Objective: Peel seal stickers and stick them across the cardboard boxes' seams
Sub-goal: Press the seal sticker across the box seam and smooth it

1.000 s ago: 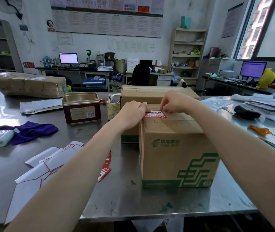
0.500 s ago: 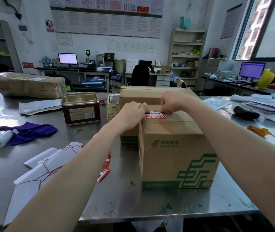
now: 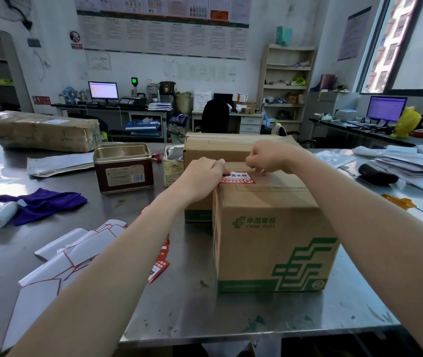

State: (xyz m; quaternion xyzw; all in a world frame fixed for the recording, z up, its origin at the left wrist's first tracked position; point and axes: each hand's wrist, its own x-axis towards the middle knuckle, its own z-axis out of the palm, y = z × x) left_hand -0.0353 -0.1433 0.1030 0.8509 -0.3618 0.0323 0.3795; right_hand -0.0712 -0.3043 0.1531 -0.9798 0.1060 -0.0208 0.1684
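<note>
A red and white seal sticker [image 3: 238,178] lies on top of the near cardboard box [image 3: 269,228], at its far left corner, between the two hands. The left hand [image 3: 200,176] rests on the sticker's left end at the box edge, fingers curled down onto it. The right hand [image 3: 269,157], fingers curled, sits just beyond the sticker's right end; whether it pinches anything cannot be told. A second cardboard box [image 3: 220,148] stands directly behind, touching. On the steel table [image 3: 179,318] to the left lie white backing sheets [image 3: 58,256], a metal tin [image 3: 124,167] and a purple cloth [image 3: 42,203]. Both forearms reach forward from the near edge.
</note>
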